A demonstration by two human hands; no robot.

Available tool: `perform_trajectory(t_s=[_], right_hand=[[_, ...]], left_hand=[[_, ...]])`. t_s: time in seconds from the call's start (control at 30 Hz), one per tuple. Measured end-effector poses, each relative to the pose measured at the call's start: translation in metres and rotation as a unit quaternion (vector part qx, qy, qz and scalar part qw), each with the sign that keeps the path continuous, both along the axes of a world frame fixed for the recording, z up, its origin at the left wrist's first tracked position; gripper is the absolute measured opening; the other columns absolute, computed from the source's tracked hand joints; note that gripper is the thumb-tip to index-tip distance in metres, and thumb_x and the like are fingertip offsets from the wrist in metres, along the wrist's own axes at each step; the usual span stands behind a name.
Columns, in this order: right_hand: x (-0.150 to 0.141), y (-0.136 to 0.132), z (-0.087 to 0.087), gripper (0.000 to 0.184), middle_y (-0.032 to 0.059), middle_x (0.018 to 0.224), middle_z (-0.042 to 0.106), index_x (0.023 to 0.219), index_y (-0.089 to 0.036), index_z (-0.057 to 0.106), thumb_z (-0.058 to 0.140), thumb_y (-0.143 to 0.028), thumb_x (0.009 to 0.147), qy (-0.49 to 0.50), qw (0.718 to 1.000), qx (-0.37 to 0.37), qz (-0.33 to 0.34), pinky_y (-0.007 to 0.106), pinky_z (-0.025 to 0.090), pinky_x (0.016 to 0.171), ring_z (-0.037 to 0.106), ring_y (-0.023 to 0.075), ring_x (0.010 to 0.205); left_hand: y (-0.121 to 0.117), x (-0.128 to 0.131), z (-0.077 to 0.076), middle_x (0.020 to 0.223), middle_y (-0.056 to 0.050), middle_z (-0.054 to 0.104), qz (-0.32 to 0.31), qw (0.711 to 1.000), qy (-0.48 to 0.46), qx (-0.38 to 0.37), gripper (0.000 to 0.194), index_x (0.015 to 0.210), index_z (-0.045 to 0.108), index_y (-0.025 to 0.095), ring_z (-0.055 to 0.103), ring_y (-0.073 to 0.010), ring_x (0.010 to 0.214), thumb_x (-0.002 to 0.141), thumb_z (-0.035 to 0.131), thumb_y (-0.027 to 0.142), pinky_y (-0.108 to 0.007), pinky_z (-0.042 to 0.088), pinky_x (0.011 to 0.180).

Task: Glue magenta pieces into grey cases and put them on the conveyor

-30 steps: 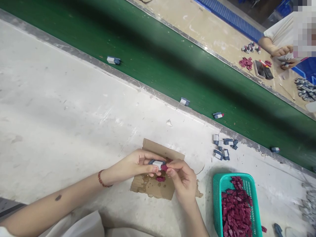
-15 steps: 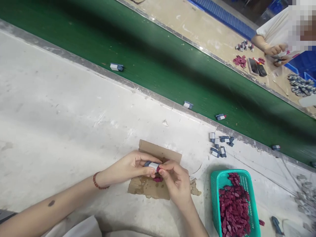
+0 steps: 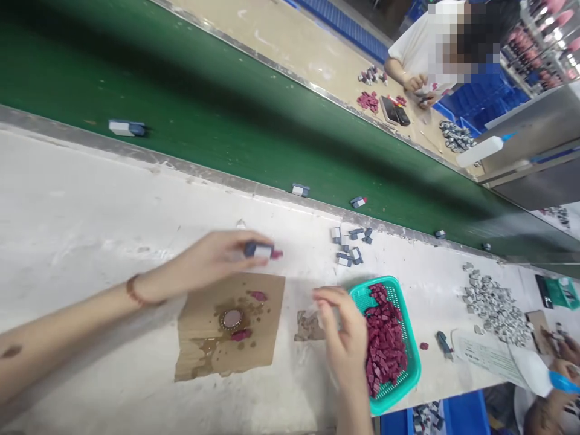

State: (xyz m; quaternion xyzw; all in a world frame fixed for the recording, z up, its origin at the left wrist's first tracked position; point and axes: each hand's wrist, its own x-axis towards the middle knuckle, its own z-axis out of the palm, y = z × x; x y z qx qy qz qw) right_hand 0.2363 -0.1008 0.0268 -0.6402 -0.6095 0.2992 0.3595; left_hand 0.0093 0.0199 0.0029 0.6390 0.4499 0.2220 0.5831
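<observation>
My left hand (image 3: 211, 263) grips a small dark-blue and white part (image 3: 260, 249) between thumb and fingers, with a maroon piece sticking out of its right end. Held above the white table, it is over the far edge of a stained cardboard sheet (image 3: 267, 338). On that sheet lie two maroon pieces (image 3: 241, 335) and a small round cap-like dish (image 3: 231, 318). My right hand (image 3: 342, 332) has its thumb and fingers apart and nothing visible in them. It is just left of a green basket (image 3: 414, 362) filled with maroon pieces (image 3: 385, 344).
Several blue-and-white parts (image 3: 344, 260) lie beyond the basket. A green conveyor belt (image 3: 217, 115) carries more parts. Across it sits a co-worker (image 3: 423, 48). Many small grey-white pieces (image 3: 493, 305) lie at right, near a white bottle (image 3: 532, 368) and another person's hand (image 3: 566, 368).
My hands have parted. The left moved up and left with the blue-and-white part; the right let go and shifted toward the basket. The view has swung right, uncovering the cardboard.
</observation>
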Motion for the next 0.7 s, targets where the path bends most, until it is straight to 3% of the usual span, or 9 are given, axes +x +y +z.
perform_trajectory(t_s=[0.1, 0.17, 0.27, 0.4, 0.53, 0.7], right_hand=[[0.056, -0.017, 0.003, 0.021, 0.0077, 0.098, 0.069, 0.098, -0.023, 0.067, 0.047, -0.022, 0.093, -0.196, 0.978, -0.015, -0.067, 0.04, 0.048, 0.083, 0.061, 0.0254, 0.095], [0.089, -0.026, -0.002, 0.023, 0.01, 0.101, 0.068, 0.097, -0.022, 0.067, 0.045, -0.022, 0.09, -0.288, 0.955, -0.037, -0.067, 0.045, 0.048, 0.084, 0.06, 0.0289, 0.097], [0.117, -0.033, -0.015, 0.026, 0.0099, 0.101, 0.069, 0.096, -0.022, 0.068, 0.043, -0.018, 0.089, -0.344, 0.935, -0.081, -0.021, 0.047, 0.049, 0.083, 0.06, 0.0293, 0.094], [0.125, -0.035, -0.028, 0.025, 0.0102, 0.099, 0.07, 0.093, -0.02, 0.068, 0.043, -0.019, 0.09, -0.352, 0.932, -0.089, 0.007, 0.045, 0.051, 0.083, 0.063, 0.0278, 0.091], [0.126, -0.035, -0.034, 0.023, 0.0103, 0.095, 0.07, 0.09, -0.021, 0.068, 0.045, -0.024, 0.091, -0.348, 0.934, -0.078, -0.013, 0.044, 0.052, 0.083, 0.065, 0.0276, 0.09], [0.127, -0.033, -0.03, 0.029, 0.0101, 0.088, 0.069, 0.082, -0.022, 0.067, 0.043, -0.033, 0.094, -0.342, 0.935, -0.086, -0.028, 0.043, 0.052, 0.077, 0.065, 0.0282, 0.085]], left_hand=[[0.052, 0.004, -0.014, 0.116, -0.01, 0.069, 0.078, 0.978, 0.075, 0.18, 0.04, 0.11, 0.069, 0.019, 0.059, -0.0312, 0.109, 0.082, 0.058, 0.045, -0.038, 0.047, 0.096], [0.082, 0.008, -0.028, 0.116, -0.013, 0.067, 0.089, 0.956, 0.145, 0.238, 0.041, 0.113, 0.067, 0.015, 0.058, -0.032, 0.108, 0.085, 0.052, 0.041, -0.042, 0.044, 0.098], [0.109, 0.025, -0.045, 0.12, -0.018, 0.062, 0.097, 0.93, 0.208, 0.288, 0.04, 0.113, 0.066, 0.01, 0.049, -0.0365, 0.119, 0.088, 0.049, 0.035, -0.05, 0.036, 0.105], [0.115, 0.064, -0.047, 0.135, -0.022, 0.049, 0.043, 0.895, 0.228, 0.38, 0.045, 0.124, 0.058, 0.006, 0.03, -0.0408, 0.133, 0.089, 0.051, 0.032, -0.056, 0.025, 0.11], [0.114, 0.108, -0.04, 0.124, -0.02, 0.057, -0.075, 0.911, 0.164, 0.37, 0.042, 0.127, 0.057, 0.008, 0.045, -0.0357, 0.12, 0.087, 0.053, 0.021, -0.051, 0.034, 0.104], [0.115, 0.132, -0.037, 0.113, -0.019, 0.062, -0.047, 0.939, 0.123, 0.316, 0.031, 0.112, 0.065, 0.007, 0.053, -0.0324, 0.112, 0.088, 0.045, 0.013, -0.046, 0.041, 0.099]])
